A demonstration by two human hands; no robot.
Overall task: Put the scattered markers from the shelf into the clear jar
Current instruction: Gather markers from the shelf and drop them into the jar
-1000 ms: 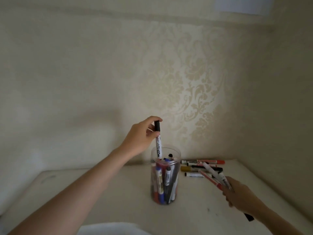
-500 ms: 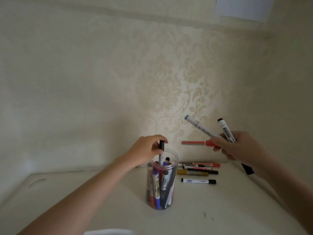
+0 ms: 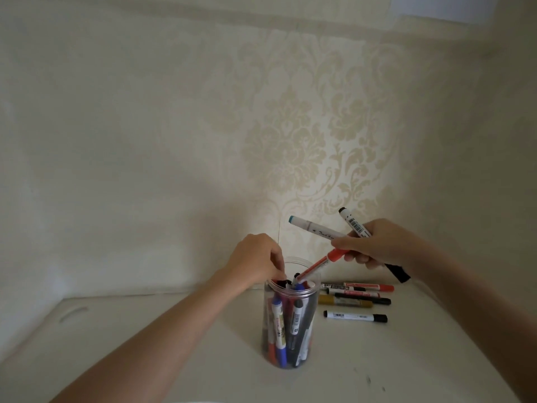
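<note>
The clear jar [image 3: 308, 298] stands on the shelf [image 3: 162, 338], packed with several upright markers. My left hand [image 3: 255, 261] hovers over its mouth, fingertips curled down onto a black-capped marker [image 3: 281, 282] whose cap sits at rim level. My right hand [image 3: 380, 245] grips three markers just right of the jar: a teal-tipped white one [image 3: 313, 231], a barcode one [image 3: 353, 223], and a red one [image 3: 325, 263] slanting down with its tip at the jar's mouth. Several loose markers lie to the right, among them a red one [image 3: 370, 287], a gold one [image 3: 344, 301] and a white one [image 3: 354, 317].
Patterned wallpaper [image 3: 305, 141] backs the shelf, and a side wall [image 3: 499, 199] closes it in on the right. A slot-shaped mark [image 3: 72, 312] shows at the shelf's left. Bare shelf surface lies in front of and left of the jar.
My left hand has lowered the black-capped marker fully into the jar. My right hand rose from the shelf with three markers and swung left, tipping the red one toward the jar's mouth.
</note>
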